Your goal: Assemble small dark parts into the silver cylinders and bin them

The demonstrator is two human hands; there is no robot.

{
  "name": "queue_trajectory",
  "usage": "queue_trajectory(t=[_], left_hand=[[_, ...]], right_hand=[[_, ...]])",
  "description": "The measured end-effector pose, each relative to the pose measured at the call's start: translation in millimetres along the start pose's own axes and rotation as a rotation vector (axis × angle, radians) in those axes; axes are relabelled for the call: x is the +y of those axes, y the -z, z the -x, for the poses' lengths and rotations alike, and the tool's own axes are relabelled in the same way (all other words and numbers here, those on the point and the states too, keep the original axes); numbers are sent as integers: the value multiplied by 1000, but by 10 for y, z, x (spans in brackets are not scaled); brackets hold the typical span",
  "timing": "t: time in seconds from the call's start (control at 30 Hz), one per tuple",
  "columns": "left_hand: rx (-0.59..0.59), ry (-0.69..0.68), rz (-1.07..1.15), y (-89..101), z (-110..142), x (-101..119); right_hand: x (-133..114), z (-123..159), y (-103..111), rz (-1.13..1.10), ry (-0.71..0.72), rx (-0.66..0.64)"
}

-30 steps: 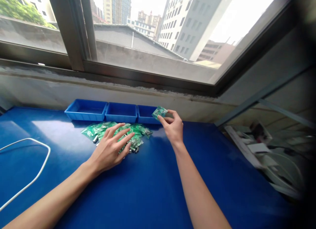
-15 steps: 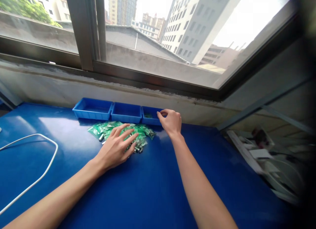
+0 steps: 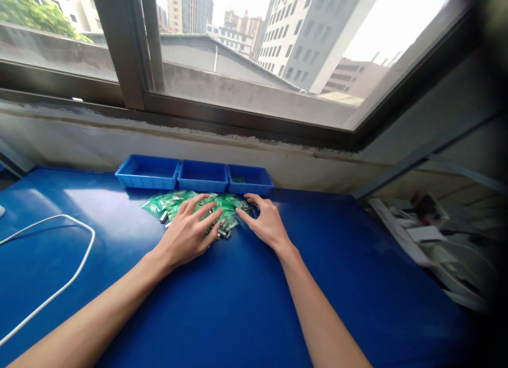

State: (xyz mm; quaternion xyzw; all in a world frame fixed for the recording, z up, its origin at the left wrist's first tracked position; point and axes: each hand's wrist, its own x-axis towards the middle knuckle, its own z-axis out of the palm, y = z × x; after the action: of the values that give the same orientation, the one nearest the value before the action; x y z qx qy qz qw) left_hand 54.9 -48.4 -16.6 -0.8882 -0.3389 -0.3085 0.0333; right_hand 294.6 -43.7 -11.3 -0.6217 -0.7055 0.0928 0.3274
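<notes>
Presently worked from: heap of green circuit boards in clear bags (image 3: 159,201), lying on the blue tabletop (image 3: 230,304) at the centre of the dial, 12 o'clock being toward the window (image 3: 238,117).
Left hand (image 3: 190,230): over the heap's near side, forearm entering from 7 o'clock; fingers spread, grasping nothing visible. Spread fingers would help keep slippery bags together; firm contact cannot be confirmed.
Right hand (image 3: 268,222): at the heap's 3 o'clock edge, thumb and forefinger parted, no item visible between them. Grip judged released; fingertip contact with the edge bags cannot be told. The parted digits suit thin, light items.
Left bin (image 3: 146,182): at 10 o'clock, no contents seen.
Middle bin (image 3: 202,186): at 12 o'clock, end to end with its neighbours, no contents seen.
Right bin (image 3: 250,189): at 2 o'clock, holding a green item (image 3: 238,180); its position gives the right hand a short reach.
Small dark and silver parts (image 3: 224,234): at the heap's 5 o'clock edge; whether loose or fixed to boards, unclear.
White cable (image 3: 89,241): toward 9 o'clock, well apart from both hands, so presumably no snag.
</notes>
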Motion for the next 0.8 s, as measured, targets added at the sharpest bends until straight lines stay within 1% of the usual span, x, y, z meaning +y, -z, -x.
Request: queue_trajectory(t=[0.1, 0.17, 0.27, 0.37, 0.5, 0.7, 0.8], left_hand=[[-15, -1, 4, 3, -3, -1], [-18, -1, 2, 5, -4, -1], [-20, -2, -12, 5, -3, -2], [-15, -7, -11, 5, -3, -3], [-5, -3, 0, 12, -6, -5], [3, -3, 0, 23, -6, -1], [10, -1, 10, 24, -4, 3]], right_hand=[[13, -12, 19, -5, 62, -15], [30, -32, 26, -61, 62, -10], [61, -52, 29, -220, -5, -27], [71, -58, 47, -368, -61, -83], [35, -68, 128, -467, -99, -131], [-15, -63, 275, -676, -247, -209], [-22, -49, 294, -783, -262, -248]])
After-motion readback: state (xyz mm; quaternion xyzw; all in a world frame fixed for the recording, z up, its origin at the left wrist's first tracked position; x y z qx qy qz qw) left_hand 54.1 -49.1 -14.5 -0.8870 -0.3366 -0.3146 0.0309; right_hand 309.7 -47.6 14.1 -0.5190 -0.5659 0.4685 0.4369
